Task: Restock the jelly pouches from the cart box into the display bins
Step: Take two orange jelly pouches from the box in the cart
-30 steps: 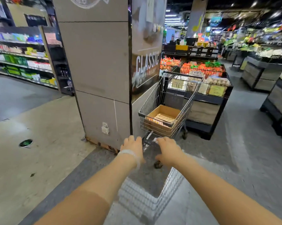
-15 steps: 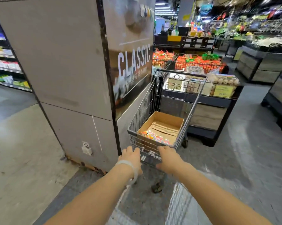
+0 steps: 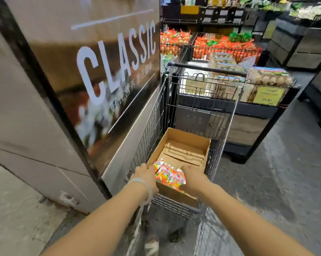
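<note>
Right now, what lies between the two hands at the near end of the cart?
In the head view, the jelly pouches lie between the left hand and right hand, piled at the near end of the cardboard box.

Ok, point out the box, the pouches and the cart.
box [image 3: 183, 154], head view, on its bare cardboard floor.
pouches [image 3: 170, 175], head view, on the middle orange pouch.
cart [image 3: 152, 124], head view, on its left wire side.

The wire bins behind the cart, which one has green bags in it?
The right wire bin: green bags sit on its orange ones. The left wire bin shows only orange.
</note>
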Demonstrator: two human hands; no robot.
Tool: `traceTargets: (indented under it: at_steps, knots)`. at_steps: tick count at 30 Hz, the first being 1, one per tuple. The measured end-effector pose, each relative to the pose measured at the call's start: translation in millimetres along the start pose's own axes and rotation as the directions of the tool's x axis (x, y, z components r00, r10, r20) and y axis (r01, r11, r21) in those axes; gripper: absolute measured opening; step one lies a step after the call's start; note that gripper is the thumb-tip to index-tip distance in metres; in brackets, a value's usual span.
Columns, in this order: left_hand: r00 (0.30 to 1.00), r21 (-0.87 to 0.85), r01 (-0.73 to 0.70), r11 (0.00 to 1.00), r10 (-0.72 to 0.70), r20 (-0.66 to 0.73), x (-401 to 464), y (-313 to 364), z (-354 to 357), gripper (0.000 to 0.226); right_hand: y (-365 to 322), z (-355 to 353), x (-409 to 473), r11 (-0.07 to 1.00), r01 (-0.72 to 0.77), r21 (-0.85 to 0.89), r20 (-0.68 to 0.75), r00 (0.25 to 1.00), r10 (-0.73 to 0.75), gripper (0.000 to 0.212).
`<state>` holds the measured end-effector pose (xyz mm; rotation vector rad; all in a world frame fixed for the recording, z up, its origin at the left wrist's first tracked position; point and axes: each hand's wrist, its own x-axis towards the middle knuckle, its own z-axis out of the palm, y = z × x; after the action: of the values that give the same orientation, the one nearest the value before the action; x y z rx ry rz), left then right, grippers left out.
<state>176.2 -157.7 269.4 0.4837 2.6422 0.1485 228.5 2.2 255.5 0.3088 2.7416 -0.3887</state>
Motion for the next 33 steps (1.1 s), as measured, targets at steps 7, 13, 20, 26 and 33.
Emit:
traceTargets:
  at_steps: [7,13,20,26,33]
  knots:
    - [0.984,0.012,0.025,1.000,-0.026,0.176,168,-3,10,0.073,45,24,129,0.979,-0.182,0.091,0.152,0.974,0.167,0.065]
    - [0.948,0.001,0.066,0.998,-0.063,0.312,273,-2,51,0.060,71,67,216,0.913,-0.343,0.221,0.296,0.916,0.272,0.063]
    - [0.856,-0.038,0.174,0.984,-0.132,0.499,334,5,135,0.047,97,159,271,0.600,-0.670,0.437,0.573,0.722,0.388,0.074]
    - [0.813,-0.120,0.411,0.903,-0.304,0.497,354,12,164,0.062,92,220,300,0.193,-0.833,0.519,0.626,0.524,0.578,0.080]
    - [0.713,-0.124,0.505,0.854,-0.331,0.619,357,16,177,0.051,90,228,303,0.231,-0.908,0.348,0.624,0.409,0.666,0.058]
